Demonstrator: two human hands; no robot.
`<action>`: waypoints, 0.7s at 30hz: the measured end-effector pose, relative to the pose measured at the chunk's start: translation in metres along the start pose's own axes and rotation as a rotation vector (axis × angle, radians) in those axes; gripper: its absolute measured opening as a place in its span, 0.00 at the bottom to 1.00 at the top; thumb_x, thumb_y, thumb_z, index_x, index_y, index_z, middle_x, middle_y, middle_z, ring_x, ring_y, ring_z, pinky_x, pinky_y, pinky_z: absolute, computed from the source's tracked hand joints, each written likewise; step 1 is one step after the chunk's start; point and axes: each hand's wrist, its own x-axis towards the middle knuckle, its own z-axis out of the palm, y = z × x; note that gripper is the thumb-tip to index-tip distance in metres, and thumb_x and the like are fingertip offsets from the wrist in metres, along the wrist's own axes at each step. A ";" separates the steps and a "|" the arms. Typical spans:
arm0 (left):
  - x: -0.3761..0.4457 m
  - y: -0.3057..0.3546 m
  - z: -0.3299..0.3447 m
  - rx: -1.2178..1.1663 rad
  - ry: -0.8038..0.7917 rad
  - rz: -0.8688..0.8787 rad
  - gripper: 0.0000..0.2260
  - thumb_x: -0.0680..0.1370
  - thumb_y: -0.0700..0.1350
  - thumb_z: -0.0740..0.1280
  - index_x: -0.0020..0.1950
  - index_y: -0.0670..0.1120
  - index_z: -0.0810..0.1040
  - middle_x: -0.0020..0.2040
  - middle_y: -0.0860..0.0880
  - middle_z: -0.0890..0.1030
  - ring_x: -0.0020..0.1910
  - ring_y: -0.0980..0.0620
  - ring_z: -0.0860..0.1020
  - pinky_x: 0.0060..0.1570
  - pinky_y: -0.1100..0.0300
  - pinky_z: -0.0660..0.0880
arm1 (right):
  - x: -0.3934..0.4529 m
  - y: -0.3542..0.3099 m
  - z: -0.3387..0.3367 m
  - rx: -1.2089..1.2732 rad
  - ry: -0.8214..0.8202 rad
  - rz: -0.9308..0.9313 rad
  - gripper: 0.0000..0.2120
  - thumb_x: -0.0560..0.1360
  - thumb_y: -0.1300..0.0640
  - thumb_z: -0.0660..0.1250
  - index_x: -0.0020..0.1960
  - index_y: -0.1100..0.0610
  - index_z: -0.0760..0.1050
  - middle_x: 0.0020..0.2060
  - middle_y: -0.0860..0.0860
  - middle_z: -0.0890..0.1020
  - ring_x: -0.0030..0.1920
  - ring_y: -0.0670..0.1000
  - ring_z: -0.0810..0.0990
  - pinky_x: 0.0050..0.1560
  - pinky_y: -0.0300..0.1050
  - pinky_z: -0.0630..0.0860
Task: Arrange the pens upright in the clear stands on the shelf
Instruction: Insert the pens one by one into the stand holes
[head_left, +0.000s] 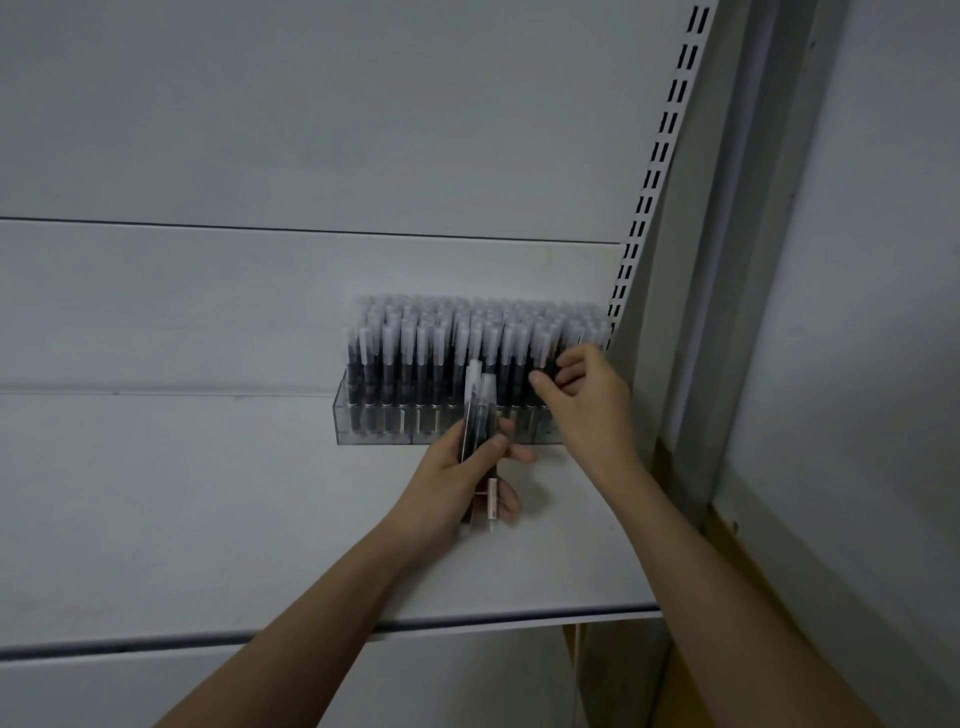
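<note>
Head view: the left hand (457, 478) grips a small bunch of spare pens (477, 415) just in front of the clear stand (374, 423), likely kept ready as a supply. The right hand (582, 389) pinches a pen at the stand's right end, seemingly seating it upright. Packed pens (441, 353) fill the stand on the shelf (208, 493).

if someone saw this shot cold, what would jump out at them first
Most likely the dense block of pens standing upright in the clear stands at the back right of the white shelf. Next, the two bare hands in front of it: the left hand grips a small bundle of loose pens, while the right hand reaches into the right end of the rows, fingers curled among the pens there.
</note>
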 end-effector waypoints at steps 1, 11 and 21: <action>0.000 0.001 0.000 -0.006 -0.013 -0.002 0.09 0.83 0.43 0.61 0.63 0.42 0.72 0.51 0.43 0.85 0.29 0.46 0.79 0.27 0.59 0.75 | -0.007 -0.001 -0.001 0.086 -0.013 0.031 0.09 0.77 0.52 0.71 0.52 0.55 0.75 0.43 0.48 0.79 0.43 0.47 0.79 0.45 0.43 0.78; 0.001 -0.004 0.004 -0.082 -0.081 -0.089 0.11 0.83 0.45 0.60 0.63 0.43 0.71 0.51 0.42 0.84 0.32 0.42 0.81 0.33 0.53 0.80 | -0.015 -0.010 -0.021 0.508 -0.203 0.231 0.05 0.76 0.55 0.73 0.47 0.57 0.81 0.41 0.53 0.85 0.42 0.50 0.83 0.42 0.44 0.79; -0.001 -0.004 0.002 0.031 -0.040 -0.066 0.14 0.84 0.48 0.60 0.60 0.36 0.70 0.31 0.48 0.64 0.23 0.53 0.59 0.19 0.64 0.56 | 0.024 -0.020 -0.038 0.227 0.183 0.001 0.12 0.74 0.51 0.75 0.44 0.56 0.73 0.38 0.53 0.81 0.37 0.53 0.82 0.39 0.48 0.83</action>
